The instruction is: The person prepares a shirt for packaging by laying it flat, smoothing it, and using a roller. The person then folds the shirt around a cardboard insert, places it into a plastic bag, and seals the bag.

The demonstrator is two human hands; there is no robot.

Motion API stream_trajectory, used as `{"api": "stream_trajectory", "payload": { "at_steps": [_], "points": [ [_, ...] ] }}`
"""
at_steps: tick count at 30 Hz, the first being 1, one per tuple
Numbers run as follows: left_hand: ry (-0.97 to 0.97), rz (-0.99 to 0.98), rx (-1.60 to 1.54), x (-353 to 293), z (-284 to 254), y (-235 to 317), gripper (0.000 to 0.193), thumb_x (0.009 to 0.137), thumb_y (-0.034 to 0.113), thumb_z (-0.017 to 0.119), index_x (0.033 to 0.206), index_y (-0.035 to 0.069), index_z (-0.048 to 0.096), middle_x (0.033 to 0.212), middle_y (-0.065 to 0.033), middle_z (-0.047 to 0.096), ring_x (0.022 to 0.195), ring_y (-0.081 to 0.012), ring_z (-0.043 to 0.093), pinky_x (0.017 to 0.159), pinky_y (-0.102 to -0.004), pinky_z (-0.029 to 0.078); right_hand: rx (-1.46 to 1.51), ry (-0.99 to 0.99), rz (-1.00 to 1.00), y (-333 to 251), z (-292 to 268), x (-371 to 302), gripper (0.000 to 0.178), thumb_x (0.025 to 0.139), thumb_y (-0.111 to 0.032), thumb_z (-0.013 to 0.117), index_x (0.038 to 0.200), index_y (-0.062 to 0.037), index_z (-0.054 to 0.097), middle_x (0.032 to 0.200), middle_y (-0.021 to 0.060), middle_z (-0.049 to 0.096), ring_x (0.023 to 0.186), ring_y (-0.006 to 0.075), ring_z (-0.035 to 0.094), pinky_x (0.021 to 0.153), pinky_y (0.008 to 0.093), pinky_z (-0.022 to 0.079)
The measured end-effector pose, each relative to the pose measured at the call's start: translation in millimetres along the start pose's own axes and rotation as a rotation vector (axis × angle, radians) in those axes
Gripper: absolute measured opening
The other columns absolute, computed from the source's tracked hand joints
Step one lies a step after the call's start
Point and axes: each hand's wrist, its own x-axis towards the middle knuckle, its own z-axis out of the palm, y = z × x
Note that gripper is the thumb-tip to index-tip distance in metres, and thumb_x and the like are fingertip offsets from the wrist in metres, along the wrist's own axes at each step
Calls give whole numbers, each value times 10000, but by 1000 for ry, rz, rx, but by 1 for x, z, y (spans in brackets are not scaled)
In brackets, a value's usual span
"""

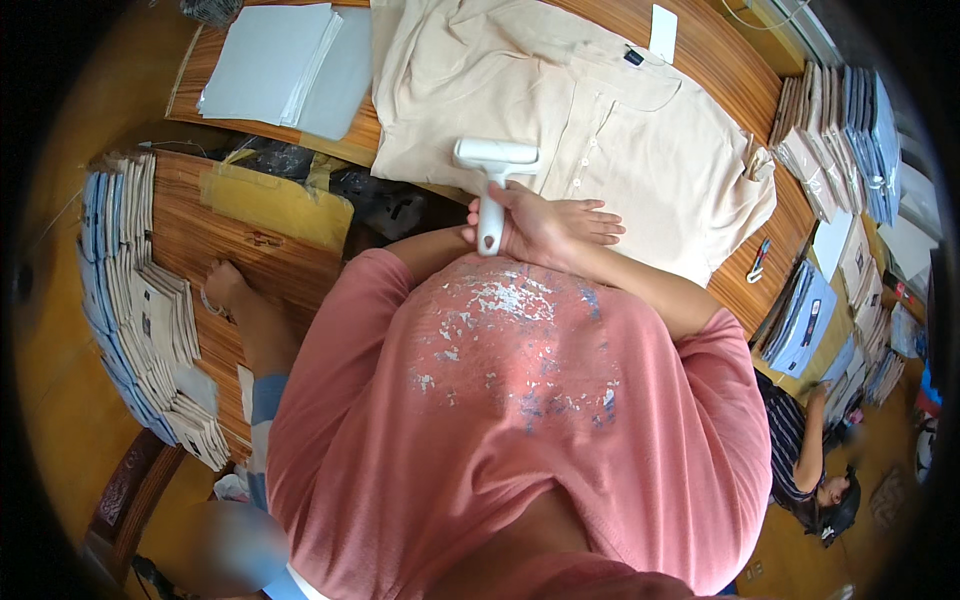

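A cream buttoned garment (480,80) lies spread over the wooden table in front of me. My right hand (530,225) is closed round the handle of a white lint roller (495,155), whose roller head points away from me over the garment's near edge. Crossing beneath the right wrist, my left hand (592,222) rests on the fabric with its fingers stretched out to the right. The right hand and forearm hide part of the left arm.
A stack of white sheets (265,65) lies far left, scissors or snips (759,260) at the right. Folded packaged garments are piled left (150,300) and right (815,140). Another person's hand (225,287) is on the left table; another person (810,450) is at lower right.
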Motion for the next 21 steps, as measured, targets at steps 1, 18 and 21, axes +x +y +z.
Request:
{"api": "stream_trajectory", "payload": {
  "at_steps": [1, 18, 21],
  "points": [
    [-14, -17, -60, 0, -4, 1, 528, 907, 366, 378, 1363, 108, 312, 1439, -95, 280, 1326, -202, 273, 1102, -406, 191, 1, -36, -27, 1, -12, 16, 242, 986, -283, 251, 1068, -81, 356, 823, 123, 516, 754, 276, 559, 679, 467, 515],
    [753, -808, -1011, -24, -95, -81, 285, 937, 220, 470, 1109, 27, 589, 1084, -53, 613, 1000, -139, 559, 931, -277, 402, -473, 1292, -1045, -109, -335, -219, 319, 793, -70, 626, 1092, -8, 536, 846, 43, 584, 661, 122, 541, 581, 251, 459],
    [839, -1030, -669, -43, -105, -106, 280, 926, 233, 499, 1069, 24, 617, 1030, -35, 630, 952, -113, 548, 891, -243, 395, -404, 1380, -935, -103, -389, -249, 315, 797, -43, 617, 1100, 16, 555, 818, 44, 589, 603, 107, 509, 529, 240, 412]
  ]
}}
